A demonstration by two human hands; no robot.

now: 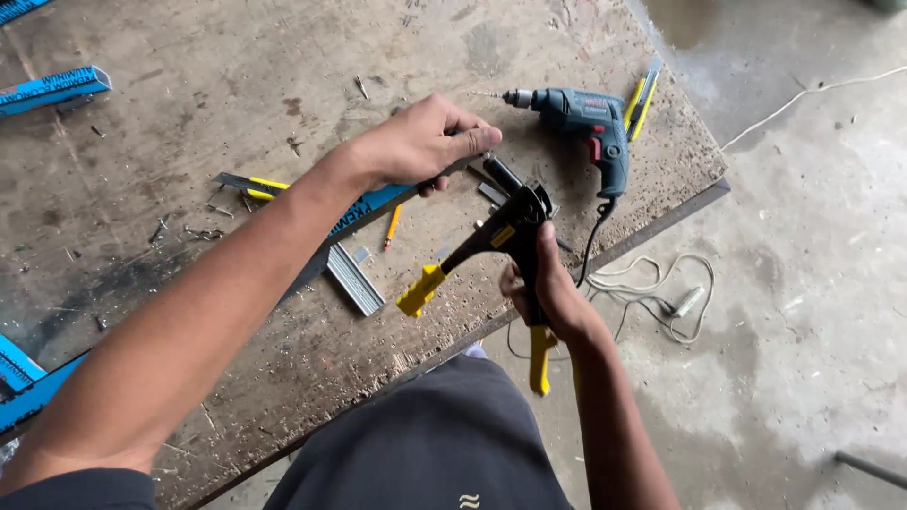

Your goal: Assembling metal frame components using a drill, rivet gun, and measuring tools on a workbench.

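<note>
Left hand (pixel 420 142) covering blue strip (pixel 373 203), riveter (pixel 501 236) nose hidden

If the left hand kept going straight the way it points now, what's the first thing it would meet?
Most likely the blue electric drill lying on the worn board. The left hand points right, toward the drill's chuck, with bare board between them. Height above the board is unclear.

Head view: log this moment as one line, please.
left hand: pressing blue metal strip | right hand: gripping hand riveter | drill: lying on board
</note>
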